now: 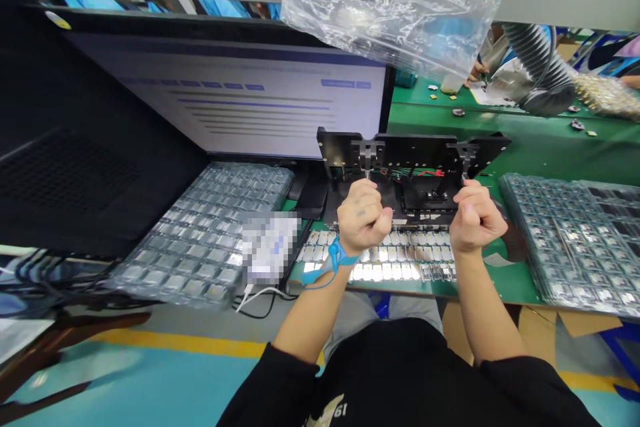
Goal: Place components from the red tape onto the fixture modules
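Note:
A black fixture (415, 150) with a raised plate stands on the bench in front of me. Two metal toggle clamps are mounted on it, the left clamp (369, 155) and the right clamp (466, 157). My left hand (364, 217), with a blue wrist strap (336, 255) on its wrist, is closed in a fist round the left clamp's handle. Likewise my right hand (476, 219) is closed round the other handle; both handles are mostly hidden by the fingers. Red and green wires (433, 173) show under the plate. Rows of small silver pieces (385, 271) lie just before the fixture.
A monitor (250, 93) stands behind on the left. Stacked clear trays lie to the left (200, 233) and right (565, 240), the right ones holding small parts. A plastic bag (395, 7) hangs overhead. A flexible duct (540, 67) and another person's hand (477, 72) are beyond.

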The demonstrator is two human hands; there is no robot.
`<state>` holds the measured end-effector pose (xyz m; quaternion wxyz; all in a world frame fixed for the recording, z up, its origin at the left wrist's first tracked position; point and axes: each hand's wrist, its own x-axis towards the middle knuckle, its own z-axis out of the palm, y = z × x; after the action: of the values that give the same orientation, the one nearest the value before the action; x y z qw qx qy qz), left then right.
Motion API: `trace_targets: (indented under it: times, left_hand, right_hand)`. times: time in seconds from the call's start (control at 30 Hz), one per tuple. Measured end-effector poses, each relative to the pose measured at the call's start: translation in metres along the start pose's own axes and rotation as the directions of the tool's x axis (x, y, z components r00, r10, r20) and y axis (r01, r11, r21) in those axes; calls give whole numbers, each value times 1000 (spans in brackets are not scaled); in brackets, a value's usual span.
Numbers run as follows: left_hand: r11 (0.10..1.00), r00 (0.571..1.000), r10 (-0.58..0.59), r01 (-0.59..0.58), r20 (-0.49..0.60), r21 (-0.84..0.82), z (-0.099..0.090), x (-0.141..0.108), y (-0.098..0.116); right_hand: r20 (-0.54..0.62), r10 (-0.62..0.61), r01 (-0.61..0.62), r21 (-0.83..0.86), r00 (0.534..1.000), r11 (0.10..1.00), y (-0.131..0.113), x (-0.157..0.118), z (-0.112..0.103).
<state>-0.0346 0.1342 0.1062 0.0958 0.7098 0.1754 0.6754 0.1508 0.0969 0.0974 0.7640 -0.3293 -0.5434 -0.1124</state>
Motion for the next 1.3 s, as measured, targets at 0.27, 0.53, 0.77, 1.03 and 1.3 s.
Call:
trace_targets:
  times: [0.27,0.53,0.77,1.03,1.3]
  left_hand:
    - [963,962,-270,270,33,2,-3,60,27]
    - [959,962,-254,237,103,156,3,79,8]
    - [856,897,-382,254,221,450,-2,63,-7]
    - [826,864,-413,222,287,518,-14,58,-16]
    - [756,835,-548,466,55,459,-73,-2,-10]
  right_hand:
    - [18,9,-9,-4,1000,1000,1,-1,-2]
    - [39,-3,2,12,999,1000,4,0,-4]
    - [67,-6,9,-45,998,999,6,-1,-4]
    - [437,14,110,-258,899,960,-28,17,-24]
    - [639,354,51,-525,684,850,-49,-44,5]
